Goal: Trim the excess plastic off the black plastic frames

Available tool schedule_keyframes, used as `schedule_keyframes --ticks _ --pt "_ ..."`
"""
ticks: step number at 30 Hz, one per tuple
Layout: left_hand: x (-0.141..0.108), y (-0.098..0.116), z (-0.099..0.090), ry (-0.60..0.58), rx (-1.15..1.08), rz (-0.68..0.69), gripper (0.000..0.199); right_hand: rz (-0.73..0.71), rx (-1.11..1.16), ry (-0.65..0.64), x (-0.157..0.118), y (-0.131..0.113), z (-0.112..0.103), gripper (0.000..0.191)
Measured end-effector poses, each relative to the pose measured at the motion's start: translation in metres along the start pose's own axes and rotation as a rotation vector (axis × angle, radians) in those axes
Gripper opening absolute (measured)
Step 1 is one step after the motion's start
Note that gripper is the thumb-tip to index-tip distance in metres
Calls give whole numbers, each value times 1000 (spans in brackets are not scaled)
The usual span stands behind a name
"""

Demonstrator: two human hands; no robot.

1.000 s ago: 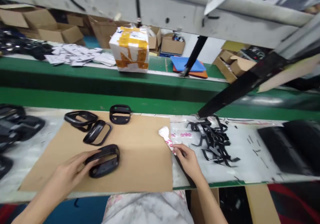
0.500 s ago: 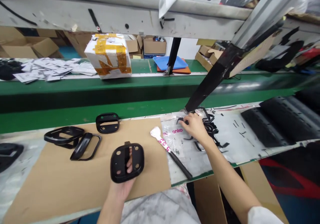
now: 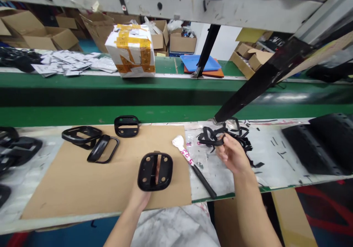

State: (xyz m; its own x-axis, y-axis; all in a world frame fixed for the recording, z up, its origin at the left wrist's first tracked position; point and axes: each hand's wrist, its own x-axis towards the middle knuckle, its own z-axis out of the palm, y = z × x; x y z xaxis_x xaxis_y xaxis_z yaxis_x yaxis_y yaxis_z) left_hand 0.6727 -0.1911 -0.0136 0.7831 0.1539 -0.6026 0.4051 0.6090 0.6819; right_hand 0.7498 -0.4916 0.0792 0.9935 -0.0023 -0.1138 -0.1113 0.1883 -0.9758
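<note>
Over the cardboard sheet, my left hand [image 3: 142, 197] grips a black plastic frame [image 3: 152, 171] with round holes, its fingers partly hidden behind the part. My right hand [image 3: 233, 153] pinches a black strip [image 3: 211, 142] above the plastic film, beside a tangled pile of black strips [image 3: 244, 142]. Between the hands lies a black-handled tool [image 3: 204, 181] whose head is wrapped in white. Other black frames rest on the cardboard: one [image 3: 127, 126] near its back edge, another [image 3: 103, 149] tilted on its side, and more at the left [image 3: 82, 135].
A slanted black post [image 3: 248, 87] rises behind the strips. Large black panels [image 3: 317, 144] lie at the right. Behind the green ledge [image 3: 165, 92] stand a taped white box [image 3: 131, 50] and a blue tray [image 3: 200, 62]. A grey beam [image 3: 171, 4] crosses overhead.
My right hand has lifted from the pile and turned, now with a black strip in its fingers. My left hand still holds the frame. The whole view has shifted somewhat.
</note>
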Motion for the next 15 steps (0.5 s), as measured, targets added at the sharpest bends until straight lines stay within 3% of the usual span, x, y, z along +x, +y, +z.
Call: schedule_keyframes --ticks 2,4,9,15 --pt "1 0 7 -7 -15 24 45 -53 6 -72 -24 6 18 27" --pt "2 3 15 -51 -20 41 48 -155 -179 -166 -47 14 37 16" --pt "-2 15 37 -115 -42 45 48 -519 -610 -329 -83 42 79 45" --pt "-4 7 44 -88 -183 -42 39 -563 -710 -350 -92 74 92 44"
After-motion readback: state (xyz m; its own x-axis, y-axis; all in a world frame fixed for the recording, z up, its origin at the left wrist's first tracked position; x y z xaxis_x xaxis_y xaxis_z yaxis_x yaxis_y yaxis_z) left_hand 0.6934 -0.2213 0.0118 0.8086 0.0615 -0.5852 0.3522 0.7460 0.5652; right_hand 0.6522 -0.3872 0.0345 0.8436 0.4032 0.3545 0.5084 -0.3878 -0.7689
